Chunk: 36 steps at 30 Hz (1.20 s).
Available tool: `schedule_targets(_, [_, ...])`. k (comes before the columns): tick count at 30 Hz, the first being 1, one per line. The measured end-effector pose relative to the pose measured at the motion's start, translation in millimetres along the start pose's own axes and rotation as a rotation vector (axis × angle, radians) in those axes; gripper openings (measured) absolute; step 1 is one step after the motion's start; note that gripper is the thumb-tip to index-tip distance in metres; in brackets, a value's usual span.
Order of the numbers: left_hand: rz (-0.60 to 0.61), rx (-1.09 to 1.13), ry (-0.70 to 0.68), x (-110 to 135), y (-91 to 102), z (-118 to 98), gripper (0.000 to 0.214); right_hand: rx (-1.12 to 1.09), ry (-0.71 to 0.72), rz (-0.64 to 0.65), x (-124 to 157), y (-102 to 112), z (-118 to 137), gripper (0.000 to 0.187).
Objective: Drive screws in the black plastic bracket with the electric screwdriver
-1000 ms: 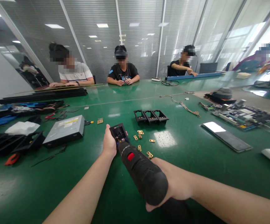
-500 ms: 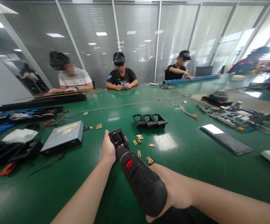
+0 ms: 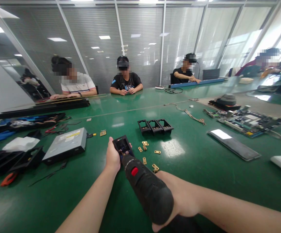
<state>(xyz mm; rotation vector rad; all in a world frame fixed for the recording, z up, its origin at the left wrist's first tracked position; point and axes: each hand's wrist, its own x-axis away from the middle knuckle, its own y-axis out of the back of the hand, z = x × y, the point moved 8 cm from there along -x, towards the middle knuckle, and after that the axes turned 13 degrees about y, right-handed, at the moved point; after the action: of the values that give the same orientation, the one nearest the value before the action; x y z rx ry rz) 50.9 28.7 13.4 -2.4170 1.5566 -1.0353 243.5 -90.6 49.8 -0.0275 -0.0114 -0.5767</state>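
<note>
My left hand (image 3: pixel 113 156) is closed around a small black plastic frame (image 3: pixel 122 142), tilted up off the table. My right hand (image 3: pixel 176 197) grips a black cordless drill (image 3: pixel 147 184) with a red switch on top. The drill's nose points into the lower part of the frame, where a screw head glints; its tip is hard to make out. Just right of the frame lie several small brass plates with holes (image 3: pixel 144 160). Beyond them stand three joined black frames (image 3: pixel 154 127).
A silver disc drive (image 3: pixel 66 145) sits at left, near black plastic parts and orange-handled pliers (image 3: pixel 8 178). On the right are a circuit board (image 3: pixel 249 122) and a flat grey bar (image 3: pixel 234 145). Several people sit across the green table (image 3: pixel 82 200), one handling a blue rail (image 3: pixel 197 83).
The view has tilted very slightly. Both hands, the drill and the black frame keep nearly the same position, with the drill's nose still at the frame.
</note>
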Motion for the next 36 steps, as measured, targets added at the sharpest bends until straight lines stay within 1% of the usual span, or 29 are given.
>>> schedule_targets(7, [0.031, 0.003, -0.021, -1.9, -2.0, -0.7, 0.063, 0.000, 0.050, 0.018, 0.1, -0.5, 1.0, 0.060])
schedule_targets(15, [0.014, 0.010, -0.004, -3.2, 0.5, 1.3, 0.059, 0.027, 0.011, -0.007, 0.4, 3.1, -3.1, 0.061])
schedule_targets(21, [0.035, -0.020, -0.025, -5.3, -0.4, 0.3, 0.061, 0.044, 0.029, 0.009, -0.6, 4.3, -5.4, 0.060])
schedule_targets(25, [0.043, -0.027, -0.037, -6.7, 0.1, 0.4, 0.060, 0.046, 0.018, 0.009, 0.2, 4.9, -4.6, 0.061])
schedule_targets(29, [0.036, -0.013, -0.020, -8.2, 1.4, 1.8, 0.059, 0.037, 0.018, 0.006, 1.7, 3.6, -1.6, 0.057])
schedule_targets(36, [0.027, -0.005, -0.008, -3.1, -1.5, 1.0, 0.061, 0.031, 0.033, 0.020, 1.1, 1.4, -1.8, 0.058])
